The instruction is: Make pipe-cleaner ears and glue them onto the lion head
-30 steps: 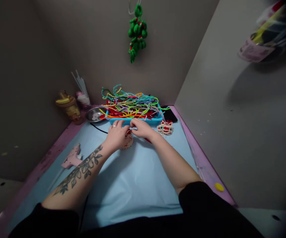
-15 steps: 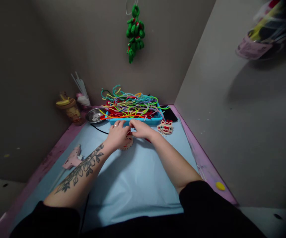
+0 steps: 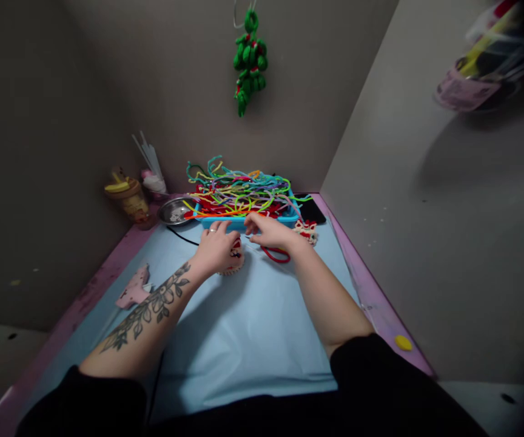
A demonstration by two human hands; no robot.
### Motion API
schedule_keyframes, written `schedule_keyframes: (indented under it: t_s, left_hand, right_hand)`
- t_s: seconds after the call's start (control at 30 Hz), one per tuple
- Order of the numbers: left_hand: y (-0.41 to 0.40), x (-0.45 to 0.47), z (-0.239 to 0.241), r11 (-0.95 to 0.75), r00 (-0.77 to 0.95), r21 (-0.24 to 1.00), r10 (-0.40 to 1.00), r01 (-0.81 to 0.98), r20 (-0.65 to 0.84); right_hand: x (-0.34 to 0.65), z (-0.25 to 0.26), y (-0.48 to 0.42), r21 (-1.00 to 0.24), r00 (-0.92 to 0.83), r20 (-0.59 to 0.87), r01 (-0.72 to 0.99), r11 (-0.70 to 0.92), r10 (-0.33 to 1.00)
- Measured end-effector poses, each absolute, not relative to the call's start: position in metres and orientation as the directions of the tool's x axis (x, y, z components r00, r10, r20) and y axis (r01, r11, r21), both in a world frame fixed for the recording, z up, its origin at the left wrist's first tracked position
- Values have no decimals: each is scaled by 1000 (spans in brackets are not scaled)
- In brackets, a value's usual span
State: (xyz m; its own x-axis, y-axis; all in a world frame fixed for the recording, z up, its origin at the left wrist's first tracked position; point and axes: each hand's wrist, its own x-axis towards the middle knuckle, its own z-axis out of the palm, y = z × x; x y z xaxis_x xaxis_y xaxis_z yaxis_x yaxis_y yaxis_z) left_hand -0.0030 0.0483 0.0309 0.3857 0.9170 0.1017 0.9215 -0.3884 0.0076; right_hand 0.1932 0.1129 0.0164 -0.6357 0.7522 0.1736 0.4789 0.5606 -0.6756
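My left hand (image 3: 216, 246), a ring on one finger, is closed around a red-and-cream fuzzy piece (image 3: 235, 262) on the blue sheet and hides much of it. A dark detail shows on the piece's face. Just to its right, my right hand (image 3: 266, 230) hovers apart from the piece, its curved fingers and thumb separated. Below that hand lies a looped red pipe cleaner (image 3: 276, 257). A similar red-and-cream figure (image 3: 307, 232) sits beyond my right wrist, partly covered by it.
A blue tray (image 3: 221, 224) heaped with colourful pipe cleaners (image 3: 244, 191) stands at the back, beside a metal bowl (image 3: 175, 212) and a black phone (image 3: 313, 209). A pink glue gun (image 3: 134, 288) lies left of my left forearm. A yellow disc (image 3: 403, 343) is at the right edge.
My right hand has drawn back to the right from the piece, and its fingers have parted. More of the red pipe cleaner loop shows. My left hand stays put.
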Motion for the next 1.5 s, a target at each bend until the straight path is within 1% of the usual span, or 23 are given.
schedule_keyframes:
  t_s: [0.1, 0.17, 0.3, 0.4, 0.47, 0.73, 0.97, 1.07, 1.2, 1.4, 1.5]
  left_hand:
    - [47, -4, 33, -377, 374, 13, 921, 926, 107]
    - [46, -7, 36, -375, 370, 31, 923, 927, 104]
    - [45, -26, 42, -361, 346, 106, 928, 926, 136]
    - [42, -47, 41, -330, 298, 161, 935, 930, 194]
    - [38, -59, 36, -302, 265, 184, 943, 935, 201]
    - [29, -70, 4, -185, 172, 238, 982, 953, 72]
    - [28, -60, -10, -133, 138, 391, 990, 911, 16]
    - [27, -56, -14, -133, 142, 442, 990, 887, 13]
    - [27, -55, -19, -134, 143, 480, 990, 867, 18]
    - [27, -54, -23, -147, 152, 480, 988, 865, 28]
    - [27, -54, -24, -157, 161, 499, 986, 852, 34]
  right_hand:
    - [180, 9, 113, -677, -654, 165, 469, 567, 738]
    - [173, 4, 114, -688, -660, 185, 442, 575, 729]
    - [165, -5, 116, -691, -680, 251, 373, 620, 689]
    - [161, -10, 116, -670, -684, 277, 366, 646, 674]
    - [158, -11, 116, -657, -684, 283, 372, 656, 672]
    - [150, -13, 109, -595, -670, 262, 454, 663, 694]
    - [145, -16, 107, -560, -652, 234, 516, 648, 721]
    - [143, -18, 108, -564, -644, 221, 529, 634, 733]
    - [141, -23, 111, -586, -640, 199, 529, 614, 742]
    - [139, -25, 111, -605, -637, 171, 535, 590, 752]
    - [140, -20, 109, -626, -642, 168, 517, 584, 748]
